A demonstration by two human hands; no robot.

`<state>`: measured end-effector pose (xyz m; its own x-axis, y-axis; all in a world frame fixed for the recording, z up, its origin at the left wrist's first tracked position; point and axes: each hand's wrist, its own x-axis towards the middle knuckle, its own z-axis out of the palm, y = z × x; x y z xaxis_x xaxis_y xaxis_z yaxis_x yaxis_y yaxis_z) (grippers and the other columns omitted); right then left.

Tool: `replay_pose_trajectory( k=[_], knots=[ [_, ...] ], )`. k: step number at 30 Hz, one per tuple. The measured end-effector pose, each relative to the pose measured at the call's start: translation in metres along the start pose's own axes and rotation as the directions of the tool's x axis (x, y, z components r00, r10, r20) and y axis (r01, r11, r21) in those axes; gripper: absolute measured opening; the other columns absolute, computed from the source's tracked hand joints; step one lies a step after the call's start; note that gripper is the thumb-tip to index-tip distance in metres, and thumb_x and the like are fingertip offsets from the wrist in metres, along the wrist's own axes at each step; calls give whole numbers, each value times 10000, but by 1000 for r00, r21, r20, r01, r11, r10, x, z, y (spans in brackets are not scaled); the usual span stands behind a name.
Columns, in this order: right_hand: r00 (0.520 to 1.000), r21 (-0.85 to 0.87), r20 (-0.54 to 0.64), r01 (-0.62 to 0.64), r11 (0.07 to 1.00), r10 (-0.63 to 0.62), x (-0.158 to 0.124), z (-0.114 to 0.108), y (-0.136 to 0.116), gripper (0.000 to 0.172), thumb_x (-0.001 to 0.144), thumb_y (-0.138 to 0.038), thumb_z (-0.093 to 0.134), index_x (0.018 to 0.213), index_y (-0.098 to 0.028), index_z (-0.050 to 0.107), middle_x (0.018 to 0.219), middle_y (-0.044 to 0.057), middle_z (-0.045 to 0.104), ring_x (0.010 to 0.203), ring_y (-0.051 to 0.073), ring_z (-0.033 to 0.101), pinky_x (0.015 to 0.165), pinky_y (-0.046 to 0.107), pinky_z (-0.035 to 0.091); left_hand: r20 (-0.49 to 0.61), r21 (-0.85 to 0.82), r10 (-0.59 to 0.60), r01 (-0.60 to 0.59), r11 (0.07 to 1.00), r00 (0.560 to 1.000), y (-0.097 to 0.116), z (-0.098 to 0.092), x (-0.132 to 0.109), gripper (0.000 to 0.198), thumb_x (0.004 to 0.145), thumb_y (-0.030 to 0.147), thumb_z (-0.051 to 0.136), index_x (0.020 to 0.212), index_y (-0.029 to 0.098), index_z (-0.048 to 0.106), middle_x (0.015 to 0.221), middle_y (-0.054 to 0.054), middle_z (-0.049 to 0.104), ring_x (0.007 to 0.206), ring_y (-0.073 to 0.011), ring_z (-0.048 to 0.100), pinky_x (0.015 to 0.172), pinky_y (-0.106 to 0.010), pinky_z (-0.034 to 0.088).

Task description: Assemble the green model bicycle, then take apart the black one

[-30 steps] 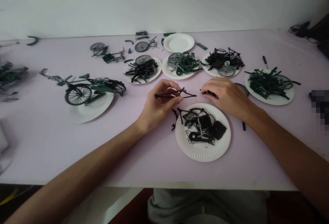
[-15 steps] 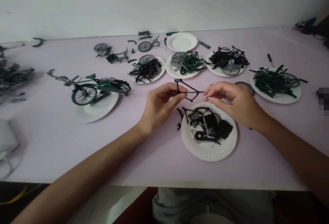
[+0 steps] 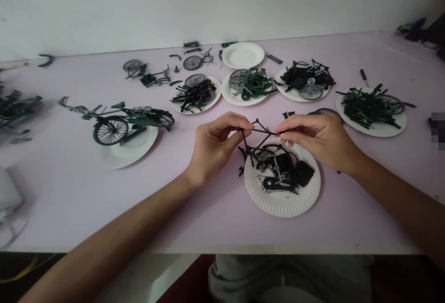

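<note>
Between both hands, just above the nearest paper plate point(image 3: 283, 208), hangs a black miniature bicycle frame point(image 3: 259, 148). My left hand point(image 3: 220, 143) is closed in a pinch on its left end with thumb and forefinger. On the right, the fingertips of my right hand point(image 3: 314, 138) pinch the frame's other end; whether they also hold a small part there is hidden. Black parts lie on the plate below, among them a flat black square piece point(image 3: 304, 173) and a black chain guard point(image 3: 278, 184). A dark wheel point(image 3: 327, 114) lies partly behind my right hand.
An assembled green model bicycle point(image 3: 135, 120) leans on a paper plate point(image 3: 148, 148) at left. Several plates of black and green parts stand behind, with a bare plate point(image 3: 243, 55) at the back. A screwdriver point(image 3: 363, 77) lies back right. Loose parts and a wheel point(image 3: 192, 62) lie near the wall.
The frame has been turned over, so its left end now points down toward the plate instead of up. Both hands stay in nearly the same place, still gripping it.
</note>
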<state>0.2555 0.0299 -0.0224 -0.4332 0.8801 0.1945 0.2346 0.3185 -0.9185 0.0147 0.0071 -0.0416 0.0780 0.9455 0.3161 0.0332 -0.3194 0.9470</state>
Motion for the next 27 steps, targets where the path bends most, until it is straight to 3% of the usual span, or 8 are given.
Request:
replay_pose_trajectory(
  k=[6,14,22,27],
  knots=[
    [984,198,114,-155,968,134,-3,3,-3,245,800,-289,849,1024,-219,777,942,42,828,782,200,797,740,308,672,-8,-18,-26,26,1000,1000,-3,-2,1,17,870,192,770,885,197,778,924,-50,722,888,-158,679,814,-291,582],
    [984,231,139,-138,963,107,-8,3,-12,342,804,-278,852,1126,-317,743,933,-3,830,731,215,799,699,347,691,42,-36,40,-39,999,998,1,-2,1,76,866,262,823,857,199,781,927,-69,728,887,-166,684,835,-297,570],
    [998,166,33,-53,985,49,-10,5,-13,135,788,-255,866,891,-289,785,868,-11,825,780,229,808,759,356,700,54,-24,73,-72,997,996,2,-2,1,34,879,231,809,864,211,786,916,-64,726,864,-159,678,821,-290,572],
    [995,142,57,-86,986,78,-11,2,-9,449,801,-289,861,1231,-341,741,913,-18,829,779,237,808,835,406,692,73,-36,56,-54,998,996,5,-2,1,65,869,256,822,840,211,785,905,-67,723,851,-164,675,778,-293,558]
  ],
)
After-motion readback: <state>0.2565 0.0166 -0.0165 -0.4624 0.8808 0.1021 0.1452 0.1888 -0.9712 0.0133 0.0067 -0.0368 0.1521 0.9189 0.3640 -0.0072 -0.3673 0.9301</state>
